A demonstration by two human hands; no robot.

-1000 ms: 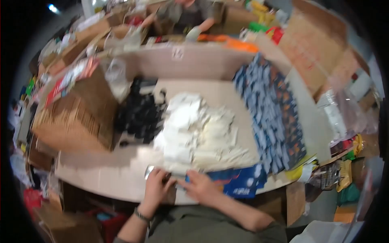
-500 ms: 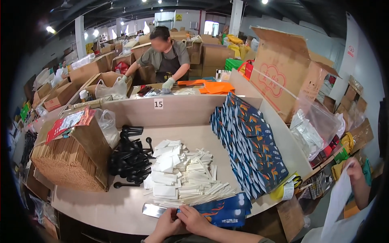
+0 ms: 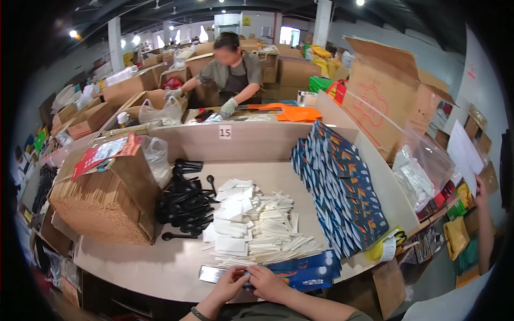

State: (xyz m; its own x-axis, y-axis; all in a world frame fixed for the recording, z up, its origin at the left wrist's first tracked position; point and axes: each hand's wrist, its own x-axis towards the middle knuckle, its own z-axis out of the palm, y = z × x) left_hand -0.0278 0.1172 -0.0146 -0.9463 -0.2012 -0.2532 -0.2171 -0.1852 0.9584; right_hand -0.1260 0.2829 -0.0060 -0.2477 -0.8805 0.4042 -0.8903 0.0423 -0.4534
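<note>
At the table's front edge, my left hand [image 3: 229, 284] and my right hand [image 3: 267, 284] meet, fingertips pinched together over a flat blue packet [image 3: 308, 274] with orange print. Exactly what lies between the fingertips is mostly hidden; a bit of blue shows there. A shiny silver strip [image 3: 210, 273] sticks out to the left of my left hand. Just beyond my hands lie a heap of thin white paper-wrapped sticks [image 3: 276, 230] and white folded packets [image 3: 231, 244]. Black plastic spoons [image 3: 184, 206] are piled to their left.
Overlapping blue packets [image 3: 342, 198] cover the table's right side. A carton of brown flat pieces [image 3: 104, 203] stands at left, beside a plastic bag [image 3: 156, 160]. Across the partition [image 3: 257, 144] a gloved person works [image 3: 235, 75]. Another person's hand [image 3: 482, 192] holds a white sheet [image 3: 465, 152] at right.
The view has shifted, so the table sits further right. My hands stay together at the packet, with fingers slightly rearranged. At right, the other person's white sheet has been raised.
</note>
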